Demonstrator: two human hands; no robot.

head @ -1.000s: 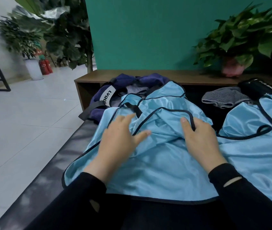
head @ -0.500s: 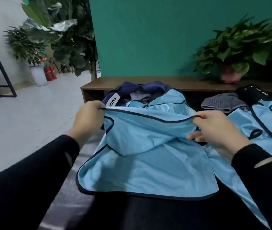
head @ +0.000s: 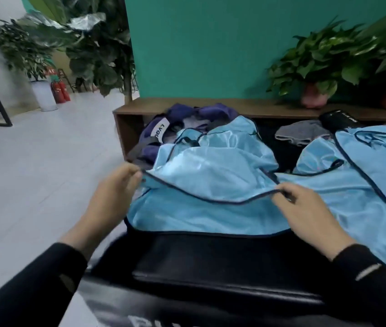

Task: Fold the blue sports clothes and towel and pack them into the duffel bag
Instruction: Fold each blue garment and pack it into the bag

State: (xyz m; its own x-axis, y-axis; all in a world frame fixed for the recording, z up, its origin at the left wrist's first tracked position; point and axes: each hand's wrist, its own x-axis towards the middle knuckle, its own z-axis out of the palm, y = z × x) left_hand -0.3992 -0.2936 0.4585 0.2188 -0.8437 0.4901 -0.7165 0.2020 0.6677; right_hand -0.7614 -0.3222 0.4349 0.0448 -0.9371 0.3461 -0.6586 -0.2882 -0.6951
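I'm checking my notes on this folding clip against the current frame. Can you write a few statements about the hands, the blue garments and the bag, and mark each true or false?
1. Both hands pinch the dark-trimmed edge of the blue garment. True: the left hand holds its left end, the right hand its right end.
2. A second blue garment lies to the right. True.
3. The duffel bag is red. False: it is dark purple with a white label.
4. The grey towel is already in the bag. False: it lies apart, to the right of the bag.
5. The held garment lies flat and neatly folded. False: it is bunched, with its edge lifted.
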